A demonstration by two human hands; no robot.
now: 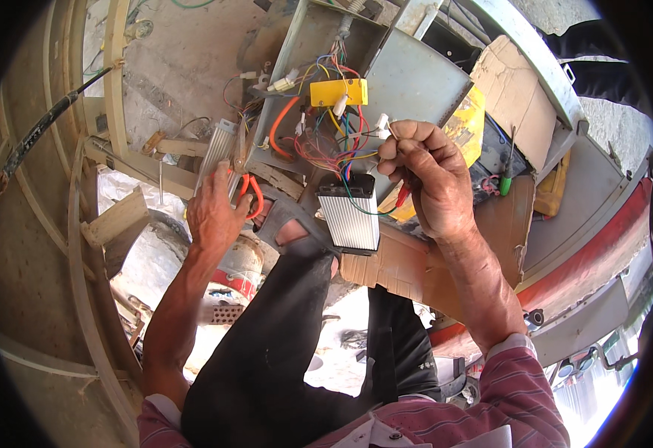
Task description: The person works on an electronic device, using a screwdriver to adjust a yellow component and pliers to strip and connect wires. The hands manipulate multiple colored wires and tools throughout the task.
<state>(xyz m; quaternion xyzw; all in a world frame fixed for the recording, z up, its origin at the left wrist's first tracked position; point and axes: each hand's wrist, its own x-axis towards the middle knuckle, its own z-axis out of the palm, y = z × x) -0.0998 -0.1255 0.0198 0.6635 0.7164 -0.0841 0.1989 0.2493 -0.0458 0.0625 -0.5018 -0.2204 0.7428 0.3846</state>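
My left hand (218,201) is around the orange-handled scissors (253,196), whose blades point away from me. Beside it lies a silver finned metal box (220,145). My right hand (432,172) is raised with thumb and forefinger pinched on a thin wire (394,133), next to a white connector (382,122). Under its curled fingers shows a red clip (403,196) on a green wire. Between my hands a second finned box (349,216) stands tilted, with a bundle of coloured wires (334,153) above it.
A yellow box (339,92) sits among the wires in a grey metal frame (423,75). Cardboard (393,257) lies beneath on the right. A green-handled screwdriver (505,183) stands further right. Metal ribs (80,246) curve along the left side. My sandalled foot (293,230) is between my hands.
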